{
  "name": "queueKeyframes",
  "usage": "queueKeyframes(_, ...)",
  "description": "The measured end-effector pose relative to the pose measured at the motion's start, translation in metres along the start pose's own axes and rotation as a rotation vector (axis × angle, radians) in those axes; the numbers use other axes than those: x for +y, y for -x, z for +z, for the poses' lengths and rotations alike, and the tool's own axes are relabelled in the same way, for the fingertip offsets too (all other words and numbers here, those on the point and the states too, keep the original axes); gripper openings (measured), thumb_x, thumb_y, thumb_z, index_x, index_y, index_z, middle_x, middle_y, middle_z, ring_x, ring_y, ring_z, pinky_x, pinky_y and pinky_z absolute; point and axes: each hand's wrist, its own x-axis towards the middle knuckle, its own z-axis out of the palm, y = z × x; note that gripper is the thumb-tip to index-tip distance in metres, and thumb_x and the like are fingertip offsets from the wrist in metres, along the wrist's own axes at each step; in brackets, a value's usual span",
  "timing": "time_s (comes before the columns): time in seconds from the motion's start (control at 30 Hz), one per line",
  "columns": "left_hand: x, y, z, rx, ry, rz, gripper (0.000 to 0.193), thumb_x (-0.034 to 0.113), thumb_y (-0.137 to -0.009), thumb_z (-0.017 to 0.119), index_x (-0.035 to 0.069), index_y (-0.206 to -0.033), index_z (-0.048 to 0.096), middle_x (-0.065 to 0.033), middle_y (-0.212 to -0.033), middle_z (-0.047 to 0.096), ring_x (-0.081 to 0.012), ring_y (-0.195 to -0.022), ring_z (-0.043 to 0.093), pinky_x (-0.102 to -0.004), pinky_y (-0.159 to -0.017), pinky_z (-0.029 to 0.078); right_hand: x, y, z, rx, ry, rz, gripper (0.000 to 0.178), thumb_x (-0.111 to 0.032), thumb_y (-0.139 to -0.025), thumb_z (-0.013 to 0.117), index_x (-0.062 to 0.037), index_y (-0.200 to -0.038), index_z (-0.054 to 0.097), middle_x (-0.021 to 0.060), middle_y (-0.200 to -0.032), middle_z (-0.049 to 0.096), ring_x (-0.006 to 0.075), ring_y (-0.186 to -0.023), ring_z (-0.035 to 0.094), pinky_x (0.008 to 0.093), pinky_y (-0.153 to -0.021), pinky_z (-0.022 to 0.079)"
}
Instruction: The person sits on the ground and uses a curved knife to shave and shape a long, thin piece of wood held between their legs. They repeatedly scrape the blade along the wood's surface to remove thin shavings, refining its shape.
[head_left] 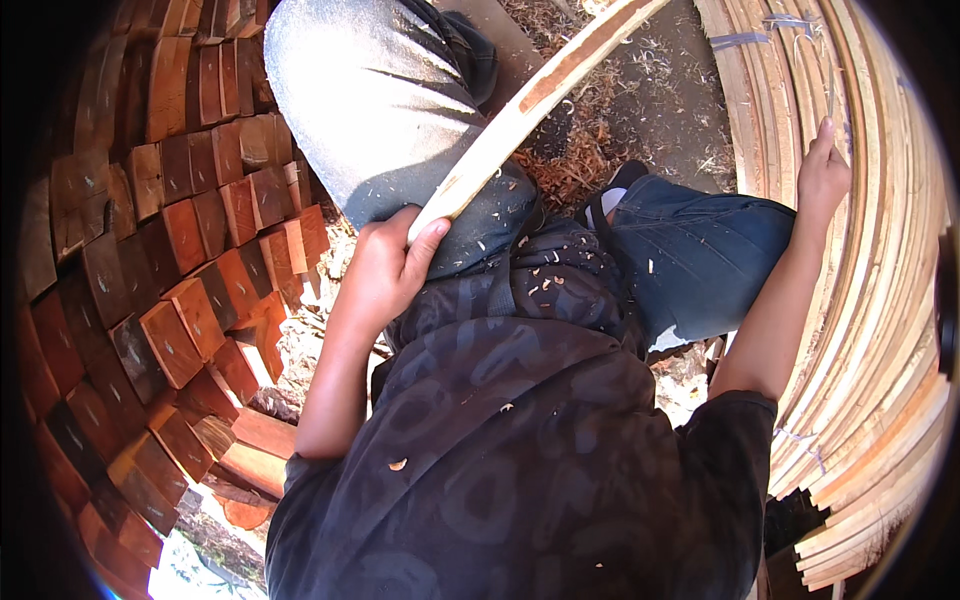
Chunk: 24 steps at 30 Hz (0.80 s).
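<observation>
My left hand (388,262) is closed around the near end of a long, pale wooden strip (480,165), its thumb along the top. The strip slants up and to the right over my leg, past the upper edge of the view. A reddish-brown patch marks its far part. Out to the right, my right hand (825,180) is closed on a thin knife (830,88); its narrow blade points away from me, seen nearly edge-on. The fingers hide its handle. This hand is apart from the strip, in front of stacked pale wood strips.
A stack of reddish-brown wood blocks (185,235) rises on my left. Long pale wood strips (870,300), bundled with plastic ties (740,40), stand close on my right. Curled shavings (570,135) cover the ground beyond my legs, and some chips lie on my clothes.
</observation>
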Motion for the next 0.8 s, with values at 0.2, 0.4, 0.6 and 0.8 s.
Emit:
queueKeyframes(0.2, -0.006, 0.001, 0.008, 0.008, 0.064, -0.055, 0.038, 0.029, -0.093, 0.062, -0.008, -0.085, 0.062, -0.0185, -0.057, 0.051, -0.0193, -0.050, 0.044, -0.0346, -0.052, 0.041, -0.073, 0.099, 0.024, -0.192, -0.386, -0.438, 0.055, -0.047, -0.091, 0.061, -0.0008, -0.061, 0.054, 0.0054, -0.048, 0.037, 0.0111, -0.047, 0.034, 0.0306, -0.046, 0.034)
queueKeyframes(0.4, 0.004, -0.004, 0.005, -0.012, 0.022, -0.054, 0.034, 0.026, -0.090, 0.066, -0.008, -0.086, 0.064, -0.0179, -0.057, 0.057, -0.0178, -0.049, 0.052, -0.0329, -0.052, 0.044, -0.139, 0.126, 0.038, -0.319, -0.212, -0.517, 0.056, -0.055, -0.084, 0.063, -0.0034, -0.062, 0.057, 0.0176, -0.053, 0.055, 0.0389, -0.052, 0.057, 0.0436, -0.049, 0.046)
queueKeyframes(0.6, 0.003, -0.003, 0.011, 0.040, -0.040, 0.017, 0.036, 0.028, -0.091, 0.065, -0.007, -0.083, 0.062, -0.0200, -0.056, 0.054, -0.0273, -0.047, 0.054, -0.0347, -0.050, 0.043, -0.112, 0.051, 0.040, -0.017, -0.024, -0.851, 0.047, -0.047, -0.090, 0.059, -0.0027, -0.079, 0.067, 0.0184, -0.053, 0.053, 0.0327, -0.049, 0.058, 0.0349, -0.045, 0.044)
queueKeyframes(0.8, 0.002, -0.004, 0.008, 0.001, 0.002, 0.011, 0.035, 0.026, -0.091, 0.064, -0.008, -0.084, 0.062, -0.0198, -0.054, 0.053, -0.0287, -0.044, 0.052, -0.0354, -0.048, 0.042, -0.114, 0.071, 0.036, -0.176, -0.036, -0.642, 0.053, -0.052, -0.086, 0.062, -0.0033, -0.066, 0.059, 0.0158, -0.050, 0.055, 0.0340, -0.047, 0.059, 0.0383, -0.044, 0.046)
